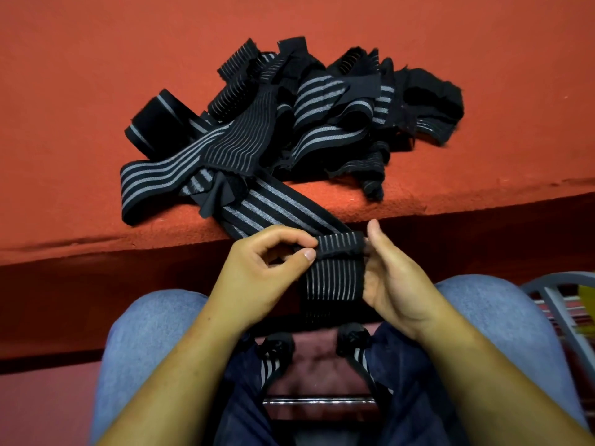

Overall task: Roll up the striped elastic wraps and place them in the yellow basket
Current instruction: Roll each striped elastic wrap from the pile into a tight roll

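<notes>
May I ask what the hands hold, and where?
The left hand and right hand hold a striped elastic wrap by opposite edges of its folded end.

Dim warm light, wide-angle bowed edges

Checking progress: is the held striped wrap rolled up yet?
Barely. The striped wrap has only its end turned over between left hand and right hand; the rest trails unrolled.

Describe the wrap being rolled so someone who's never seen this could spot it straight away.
On the red table lies a pile of striped wraps. One wrap trails off the near edge above the person's lap. It alone is held between the left hand and right hand, its end folded over.
</notes>
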Demonstrator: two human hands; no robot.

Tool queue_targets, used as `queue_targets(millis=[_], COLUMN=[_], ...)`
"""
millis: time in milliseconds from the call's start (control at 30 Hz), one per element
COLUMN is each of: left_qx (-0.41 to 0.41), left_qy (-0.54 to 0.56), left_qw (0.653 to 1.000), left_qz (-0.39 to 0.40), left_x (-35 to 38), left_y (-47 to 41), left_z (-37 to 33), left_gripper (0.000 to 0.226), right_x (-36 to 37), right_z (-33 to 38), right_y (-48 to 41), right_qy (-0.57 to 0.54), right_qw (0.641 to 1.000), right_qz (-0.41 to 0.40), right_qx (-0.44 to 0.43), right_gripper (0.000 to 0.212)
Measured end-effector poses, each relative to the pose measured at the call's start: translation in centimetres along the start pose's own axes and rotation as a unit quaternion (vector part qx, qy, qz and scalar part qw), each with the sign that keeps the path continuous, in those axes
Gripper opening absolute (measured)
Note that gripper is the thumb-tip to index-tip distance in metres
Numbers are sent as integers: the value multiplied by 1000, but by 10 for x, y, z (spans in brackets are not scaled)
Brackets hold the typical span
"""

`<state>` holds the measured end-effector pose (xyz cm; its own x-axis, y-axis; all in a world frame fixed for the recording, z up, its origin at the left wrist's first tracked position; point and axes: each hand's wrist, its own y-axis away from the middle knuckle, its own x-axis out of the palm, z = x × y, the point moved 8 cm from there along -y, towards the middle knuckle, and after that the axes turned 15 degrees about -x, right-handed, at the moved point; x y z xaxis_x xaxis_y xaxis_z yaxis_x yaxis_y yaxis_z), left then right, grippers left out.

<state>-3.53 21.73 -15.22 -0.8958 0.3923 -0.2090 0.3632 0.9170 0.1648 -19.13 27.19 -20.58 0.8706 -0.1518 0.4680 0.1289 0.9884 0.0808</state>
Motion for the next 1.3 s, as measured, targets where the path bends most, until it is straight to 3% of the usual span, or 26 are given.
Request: queue_targets(millis=[267,400,733,967,1133,1300], left_qx=[-32,-43,-28,-22,-2,23], left_qy=[52,23,41,32,18,-16], left_qw=[997,997,999,999,1000,999], left_qz=[38,62,16,10,8,-15], left_x=[4,9,2,0,0,-2], left_y=[-4,-4,-2,-3,-1,0], left_z=[11,13,8,9,2,-6], left_gripper=[26,15,7,25,25,29], right_x=[-5,-6,-7,-9,-11,-7], right_z=[6,6,-5,-3,-8,-2], right_y=[-1,-1,-2,-1,0,0], right_qy=[102,108,124,115,128,72], right_qw=[992,991,991,992,992,997], right_qz=[6,7,19,15,-3,-1], right_qx=[-69,-73,-55,-58,-12,-9], right_gripper=[37,36,36,31,52,49])
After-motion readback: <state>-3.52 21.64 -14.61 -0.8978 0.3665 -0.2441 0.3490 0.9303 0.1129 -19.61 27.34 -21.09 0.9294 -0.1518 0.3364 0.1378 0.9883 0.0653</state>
